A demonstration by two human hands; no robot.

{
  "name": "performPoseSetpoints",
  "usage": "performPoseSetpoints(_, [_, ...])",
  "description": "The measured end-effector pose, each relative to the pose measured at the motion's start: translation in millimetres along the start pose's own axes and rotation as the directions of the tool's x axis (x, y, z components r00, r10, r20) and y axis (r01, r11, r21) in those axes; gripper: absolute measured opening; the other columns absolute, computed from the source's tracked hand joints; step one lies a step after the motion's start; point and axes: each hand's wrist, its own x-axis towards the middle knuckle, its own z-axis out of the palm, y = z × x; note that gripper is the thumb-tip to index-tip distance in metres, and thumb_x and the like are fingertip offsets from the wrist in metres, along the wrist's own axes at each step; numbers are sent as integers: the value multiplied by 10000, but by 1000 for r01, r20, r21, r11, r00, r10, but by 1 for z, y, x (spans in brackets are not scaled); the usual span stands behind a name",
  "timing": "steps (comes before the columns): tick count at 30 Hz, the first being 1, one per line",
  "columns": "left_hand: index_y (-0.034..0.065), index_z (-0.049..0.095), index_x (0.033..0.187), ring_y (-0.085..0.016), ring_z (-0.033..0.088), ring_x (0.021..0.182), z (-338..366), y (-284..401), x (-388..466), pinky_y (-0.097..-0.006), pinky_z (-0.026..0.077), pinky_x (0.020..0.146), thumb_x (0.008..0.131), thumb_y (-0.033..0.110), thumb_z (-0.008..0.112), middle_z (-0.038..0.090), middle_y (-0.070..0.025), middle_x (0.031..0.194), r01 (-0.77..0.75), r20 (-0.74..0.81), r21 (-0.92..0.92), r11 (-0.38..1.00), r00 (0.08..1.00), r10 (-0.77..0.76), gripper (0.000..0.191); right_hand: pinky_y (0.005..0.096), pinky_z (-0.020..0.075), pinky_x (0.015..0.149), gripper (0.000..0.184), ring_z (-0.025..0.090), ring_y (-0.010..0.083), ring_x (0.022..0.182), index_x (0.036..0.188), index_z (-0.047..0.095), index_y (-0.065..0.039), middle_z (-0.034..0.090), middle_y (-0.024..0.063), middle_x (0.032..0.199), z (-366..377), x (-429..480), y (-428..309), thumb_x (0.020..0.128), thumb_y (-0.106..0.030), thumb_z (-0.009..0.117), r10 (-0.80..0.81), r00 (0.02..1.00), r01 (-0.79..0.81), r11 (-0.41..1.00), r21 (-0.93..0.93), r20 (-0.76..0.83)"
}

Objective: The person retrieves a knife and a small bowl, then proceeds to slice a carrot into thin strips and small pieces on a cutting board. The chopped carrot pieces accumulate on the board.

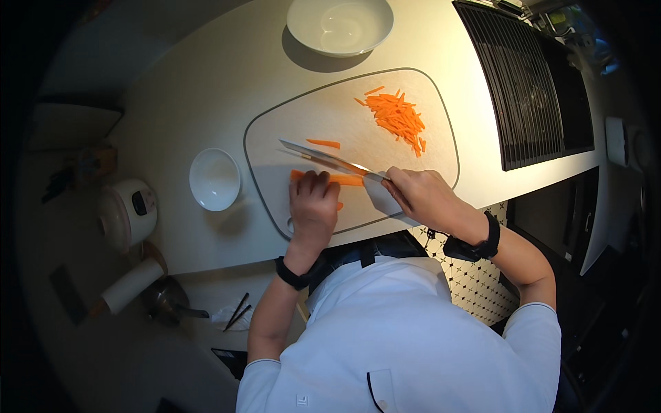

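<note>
My right hand point(426, 199) grips the handle of a kitchen knife point(330, 159), its blade reaching left over a pale cutting board point(279, 121). Under the fingertips of my left hand point(314, 206), a carrot piece point(348, 179) lies flat on the board, partly covered by the hand. The blade is just beyond this piece; whether it touches the carrot cannot be told. A loose carrot slice point(324, 143) rests past the blade. At the board's far right is a heap of carrot strips point(396, 118). Another bit of carrot peeks out beside my left palm.
Beyond the board stands a large white bowl point(341, 26), and left of it a small white bowl point(215, 179). A black slatted grate point(516, 88) covers the right part of the counter. To the left are a white rice cooker point(135, 206), a paper roll point(133, 285) and a pan point(166, 299).
</note>
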Motion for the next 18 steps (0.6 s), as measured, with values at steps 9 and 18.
performPoseSetpoints(9, [5,741,997,-324,638,991,8,21,-11,-427,501,878,788,-12,719,688,-111,1081,83,-120,-41,996,989,-87,211,456,525,570,203,665,377,642,905,536,-19,651,156,711,-3,-9,6,1010,-182,598,-108,991,115,988,-101,76])
performPoseSetpoints(18, [-13,765,1010,-344,660,873,34,23,-15,-419,549,796,811,-49,749,717,-103,1097,70,-299,4,998,952,-65,203,452,537,578,123,683,372,655,914,542,-4,664,160,732,-14,-15,17,932,-95,623,-156,975,182,969,-166,156])
